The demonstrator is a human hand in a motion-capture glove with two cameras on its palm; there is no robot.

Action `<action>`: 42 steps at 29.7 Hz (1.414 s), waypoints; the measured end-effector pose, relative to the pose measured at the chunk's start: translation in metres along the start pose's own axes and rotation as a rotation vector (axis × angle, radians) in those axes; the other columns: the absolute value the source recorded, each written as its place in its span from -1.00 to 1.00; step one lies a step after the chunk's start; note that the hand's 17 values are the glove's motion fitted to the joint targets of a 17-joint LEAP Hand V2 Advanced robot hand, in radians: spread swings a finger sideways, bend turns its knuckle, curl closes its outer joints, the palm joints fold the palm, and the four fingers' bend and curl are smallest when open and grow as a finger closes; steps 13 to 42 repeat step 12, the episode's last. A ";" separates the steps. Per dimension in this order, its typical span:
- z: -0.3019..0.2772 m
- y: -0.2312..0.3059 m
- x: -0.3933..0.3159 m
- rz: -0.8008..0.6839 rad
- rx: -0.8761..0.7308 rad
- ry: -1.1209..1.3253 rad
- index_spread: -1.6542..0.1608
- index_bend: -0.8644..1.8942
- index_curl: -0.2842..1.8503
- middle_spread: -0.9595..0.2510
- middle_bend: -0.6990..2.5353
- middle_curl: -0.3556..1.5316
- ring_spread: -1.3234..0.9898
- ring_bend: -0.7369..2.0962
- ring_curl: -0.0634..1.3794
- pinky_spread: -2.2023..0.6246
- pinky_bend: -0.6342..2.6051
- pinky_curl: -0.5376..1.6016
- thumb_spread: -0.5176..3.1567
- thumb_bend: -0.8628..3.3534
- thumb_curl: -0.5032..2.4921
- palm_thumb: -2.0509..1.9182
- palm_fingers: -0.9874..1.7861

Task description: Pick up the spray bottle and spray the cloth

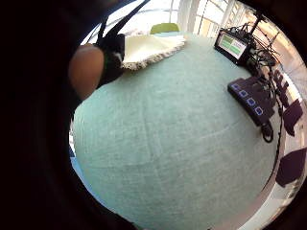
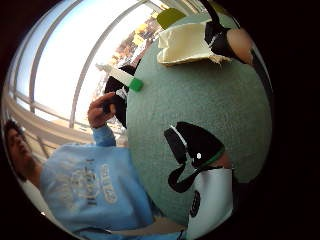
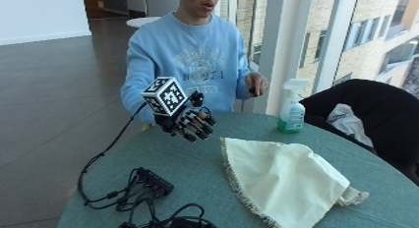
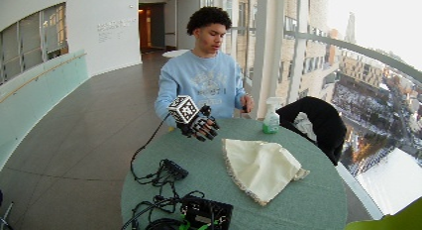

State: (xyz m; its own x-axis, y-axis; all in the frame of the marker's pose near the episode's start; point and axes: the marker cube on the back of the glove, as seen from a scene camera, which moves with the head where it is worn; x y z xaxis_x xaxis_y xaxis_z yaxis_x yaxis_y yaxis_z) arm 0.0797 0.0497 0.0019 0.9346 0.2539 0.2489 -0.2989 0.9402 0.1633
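1 cloth (image 3: 284, 181), 1 spray bottle (image 3: 291, 108), gloved hand (image 3: 190, 122) raised

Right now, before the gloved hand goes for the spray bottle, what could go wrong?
1. The right hand hovers empty, away from the spray bottle; the reach passes over the cloth and could drag it.
2. The bottle stands near the table edge, so a clumsy grip might knock it off.
3. Cables lie under the arm's side and could snag.

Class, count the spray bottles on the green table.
1. The spray bottle stands upright near the table's far edge, beyond the cream cloth. None other shows.
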 end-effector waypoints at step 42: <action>-0.005 0.005 0.008 0.011 -0.003 0.017 0.47 -0.27 -0.44 0.44 -0.44 -0.17 0.09 -0.28 -0.42 0.67 -0.50 -0.18 -0.15 -0.60 -0.44 0.38 0.32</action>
